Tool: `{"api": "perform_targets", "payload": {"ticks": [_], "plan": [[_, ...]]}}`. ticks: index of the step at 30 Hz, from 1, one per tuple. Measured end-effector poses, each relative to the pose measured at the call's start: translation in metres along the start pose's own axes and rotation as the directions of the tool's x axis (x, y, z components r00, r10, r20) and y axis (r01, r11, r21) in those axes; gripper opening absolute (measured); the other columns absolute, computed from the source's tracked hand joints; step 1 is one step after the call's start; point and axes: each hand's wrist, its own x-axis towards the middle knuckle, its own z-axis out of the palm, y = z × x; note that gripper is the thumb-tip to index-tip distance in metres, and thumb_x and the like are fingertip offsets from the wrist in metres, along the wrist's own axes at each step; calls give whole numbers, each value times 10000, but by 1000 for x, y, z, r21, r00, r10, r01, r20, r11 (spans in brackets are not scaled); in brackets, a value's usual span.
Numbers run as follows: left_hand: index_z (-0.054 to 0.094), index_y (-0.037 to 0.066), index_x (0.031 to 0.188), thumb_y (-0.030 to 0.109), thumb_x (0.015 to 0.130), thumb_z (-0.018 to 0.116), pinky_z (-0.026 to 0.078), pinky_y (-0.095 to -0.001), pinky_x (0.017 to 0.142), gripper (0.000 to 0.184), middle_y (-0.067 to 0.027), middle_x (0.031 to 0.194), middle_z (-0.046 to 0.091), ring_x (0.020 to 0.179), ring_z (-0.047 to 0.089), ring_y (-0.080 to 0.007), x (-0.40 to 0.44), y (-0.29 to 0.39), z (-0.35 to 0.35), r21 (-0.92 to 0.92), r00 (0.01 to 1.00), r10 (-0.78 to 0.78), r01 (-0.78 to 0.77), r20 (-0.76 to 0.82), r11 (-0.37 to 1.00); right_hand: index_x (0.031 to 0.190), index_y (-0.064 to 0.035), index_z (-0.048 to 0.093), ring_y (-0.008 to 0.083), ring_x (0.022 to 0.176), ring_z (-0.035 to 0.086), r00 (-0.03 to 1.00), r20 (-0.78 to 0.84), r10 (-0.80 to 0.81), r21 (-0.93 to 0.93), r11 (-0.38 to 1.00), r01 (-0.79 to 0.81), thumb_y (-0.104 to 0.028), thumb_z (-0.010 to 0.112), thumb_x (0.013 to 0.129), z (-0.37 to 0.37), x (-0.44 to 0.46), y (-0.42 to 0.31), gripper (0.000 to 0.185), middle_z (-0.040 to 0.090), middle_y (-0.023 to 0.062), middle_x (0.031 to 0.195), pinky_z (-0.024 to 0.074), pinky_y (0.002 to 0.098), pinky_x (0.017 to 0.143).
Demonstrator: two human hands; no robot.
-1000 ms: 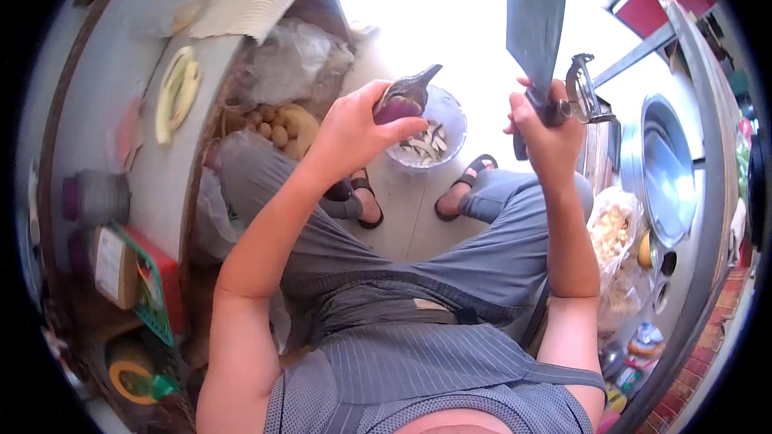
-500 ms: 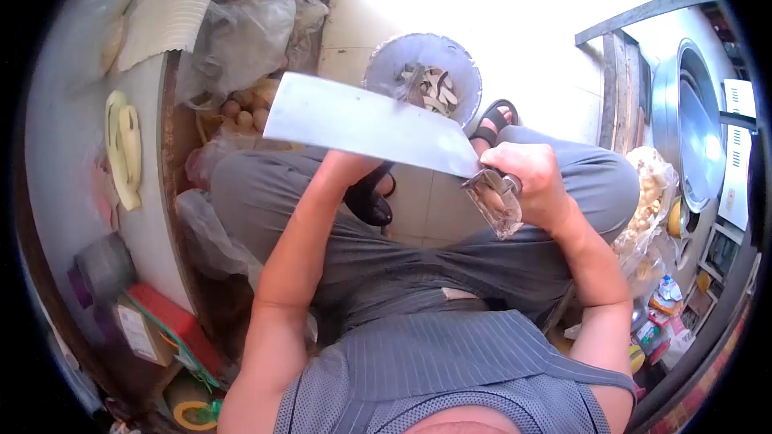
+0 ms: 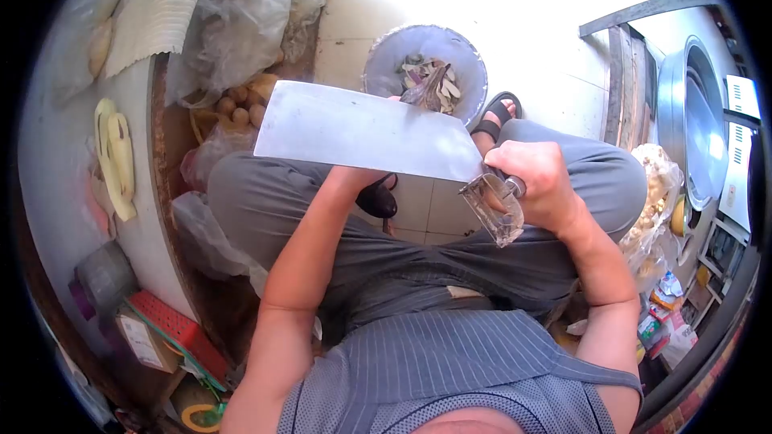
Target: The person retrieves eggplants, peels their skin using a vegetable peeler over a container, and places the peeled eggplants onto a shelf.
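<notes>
My right hand (image 3: 535, 177) is closed around the handle of a broad cleaver (image 3: 362, 130), whose blade reaches left across my lap. A U-shaped peeler (image 3: 494, 209) sticks out below the same fist. Most of my left hand (image 3: 358, 178) is hidden behind the blade, so its grip does not show. At the blade's upper edge is a dark, wilted-looking piece (image 3: 434, 90); whether my left hand holds it or it lies in the bucket, I cannot tell. Beyond the blade stands a lined bucket (image 3: 378, 60) with peelings in it.
On the left-hand surface lie pale peeled vegetables (image 3: 117, 157). Below are round brownish items (image 3: 240, 115) and plastic bags (image 3: 241, 32). To the right stand a wooden stool (image 3: 626, 84), a metal basin (image 3: 698, 137) and a bag of pale pieces (image 3: 647, 193). A red basket (image 3: 181, 333) is at lower left.
The cleaver's blade has turned to show more of its flat side and its left end has dropped slightly. The dark piece now shows above the blade's edge, farther right.
</notes>
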Motion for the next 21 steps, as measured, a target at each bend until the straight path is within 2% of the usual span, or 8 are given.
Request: {"api": "perform_targets", "payload": {"ticks": [3, 5, 9, 11, 12, 15, 17, 21], "plan": [[572, 14, 1312, 161, 872, 740, 471, -398, 998, 494, -171, 1215, 643, 1147, 597, -332, 1, 5, 0, -55, 996, -82, 80, -40, 995, 833, -47, 642, 317, 655, 658, 999, 13, 41, -21, 999, -41, -111, 780, 692, 0, -1, -1, 208, 652, 116, 741, 527, 383, 583], [558, -30, 1317, 150, 850, 768, 501, -402, 943, 543, -168, 1207, 642, 1103, 618, -326, 6, 4, -2, 191, 995, 98, -96, -4, 977, 832, -49, 640, 320, 656, 657, 999, 18, 47, -21, 999, -46, -120, 783, 701, -1, -2, 4, 207, 652, 115, 743, 526, 384, 582], [634, 37, 1127, 123, 793, 773, 496, -418, 901, 373, -121, 1026, 671, 991, 626, -322, 3, 10, 7, 277, 991, 102, -74, -88, 958, 826, -56, 638, 331, 656, 651, 997, 18, 75, -53, 996, -74, -155, 790, 732, 9, -7, 16, 204, 650, 113, 746, 520, 389, 576], [654, 88, 1080, 129, 818, 747, 500, -409, 866, 280, -86, 1021, 673, 967, 628, -294, 1, 21, 6, 51, 988, -123, 128, -94, 990, 821, -63, 639, 334, 659, 650, 996, 23, 82, -56, 995, -80, -164, 789, 740, 15, -9, 22, 199, 650, 113, 748, 516, 394, 573], [654, 88, 1080, 129, 818, 747, 500, -409, 866, 280, -86, 1021, 673, 967, 628, -294, 1, 21, 7, 47, 988, -121, 126, -96, 991, 816, -69, 639, 336, 662, 649, 995, 30, 92, -53, 994, -91, -172, 788, 749, 16, -11, 24, 194, 649, 112, 749, 512, 398, 569], [684, 156, 1028, 124, 836, 700, 501, -390, 823, 195, -34, 992, 671, 951, 637, -260, 3, 24, 6, 283, 995, 58, -33, -81, 959, 805, -75, 632, 339, 659, 648, 984, 82, 157, -122, 982, -146, -183, 780, 758, 21, -15, 28, 189, 644, 119, 744, 504, 405, 566], [701, 214, 999, 127, 841, 658, 497, -379, 795, 186, 17, 971, 665, 958, 647, -225, 6, 35, -2, 737, 977, 116, -210, 177, 642, 803, -76, 633, 339, 653, 646, 982, 90, 164, -133, 980, -151, -184, 776, 761, 22, -17, 26, 184, 639, 121, 737, 501, 408, 564], [705, 216, 1011, 131, 810, 664, 493, -375, 789, 222, 26, 954, 653, 979, 648, -206, 3, 30, 8, 705, 988, 80, -151, 133, 693, 780, -60, 607, 341, 627, 620, 986, 73, 151, -140, 980, -140, -81, 773, 675, 26, -20, 24, 198, 591, 123, 695, 508, 403, 584]]}}
